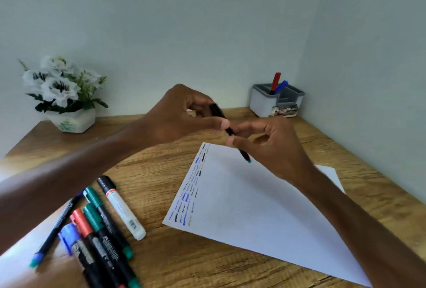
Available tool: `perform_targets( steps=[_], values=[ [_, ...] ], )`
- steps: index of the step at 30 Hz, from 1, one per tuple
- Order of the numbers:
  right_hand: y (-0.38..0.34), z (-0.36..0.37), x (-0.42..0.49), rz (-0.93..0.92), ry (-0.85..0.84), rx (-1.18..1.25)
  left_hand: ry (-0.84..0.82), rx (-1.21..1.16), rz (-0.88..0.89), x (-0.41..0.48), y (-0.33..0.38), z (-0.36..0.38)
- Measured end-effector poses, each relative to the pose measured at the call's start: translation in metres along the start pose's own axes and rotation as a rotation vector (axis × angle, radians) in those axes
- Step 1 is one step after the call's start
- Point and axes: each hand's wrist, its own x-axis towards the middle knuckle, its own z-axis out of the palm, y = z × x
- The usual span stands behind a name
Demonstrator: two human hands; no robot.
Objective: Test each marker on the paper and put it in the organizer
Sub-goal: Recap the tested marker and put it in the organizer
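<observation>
A thin black marker (244, 154) with a green end is held above the top edge of the white paper (253, 207). My left hand (177, 117) pinches its upper end and my right hand (274, 147) pinches the middle. Whether the upper end is a cap, I cannot tell. The paper carries small test scribbles (189, 195) along its left edge. The grey-and-white organizer (265, 103) stands in the far right corner with a red marker (275, 81) and a blue marker (282, 85) upright in it. Several capped markers (99, 225) lie at the lower left.
A white pot of artificial white flowers (62, 94) stands at the back left of the wooden table (161, 253). Walls close the table at the back and on the right. A second white sheet (13, 262) lies under the loose markers.
</observation>
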Motion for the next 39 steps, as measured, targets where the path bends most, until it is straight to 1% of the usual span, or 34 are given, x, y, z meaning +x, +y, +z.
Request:
perform_targets(
  steps=[2,4,5,6,7,9,10,11,15,20,22,26,34,39],
  values=[
    [0.003,-0.006,0.005,-0.018,0.050,-0.085,0.023,0.055,0.035,0.020,0.004,0.009],
    [0.005,-0.019,0.012,0.000,0.117,-0.159,0.025,0.082,0.008,0.042,0.001,0.015],
    [0.006,-0.027,0.016,0.022,0.150,-0.196,-0.013,0.110,-0.023,0.051,-0.003,0.017],
    [0.008,-0.035,0.022,0.047,0.183,-0.229,-0.092,0.181,-0.057,0.059,-0.010,0.020],
    [0.009,-0.044,0.029,0.061,0.218,-0.251,-0.210,0.302,-0.090,0.064,-0.019,0.023],
    [0.009,-0.062,0.047,0.072,0.281,-0.259,-0.488,0.541,-0.159,0.066,-0.037,0.031],
    [0.010,-0.070,0.056,0.074,0.302,-0.257,-0.583,0.599,-0.184,0.064,-0.044,0.034],
    [0.010,-0.078,0.066,0.074,0.319,-0.262,-0.626,0.612,-0.198,0.062,-0.051,0.036],
    [0.017,-0.093,0.109,0.031,0.365,-0.311,-0.590,0.578,-0.172,0.058,-0.059,0.038],
    [0.030,-0.085,0.145,-0.049,0.328,-0.387,-0.594,0.559,-0.162,0.057,-0.062,0.040],
    [0.037,-0.079,0.150,-0.061,0.304,-0.421,-0.589,0.559,-0.150,0.056,-0.062,0.039],
    [0.050,-0.076,0.155,-0.082,0.279,-0.564,-0.592,0.570,-0.138,0.055,-0.062,0.040],
    [0.066,-0.075,0.153,-0.102,0.236,-0.679,-0.603,0.574,-0.144,0.055,-0.061,0.040],
    [0.064,-0.075,0.150,-0.069,0.227,-0.737,-0.609,0.582,-0.152,0.055,-0.060,0.041]
  ],
)
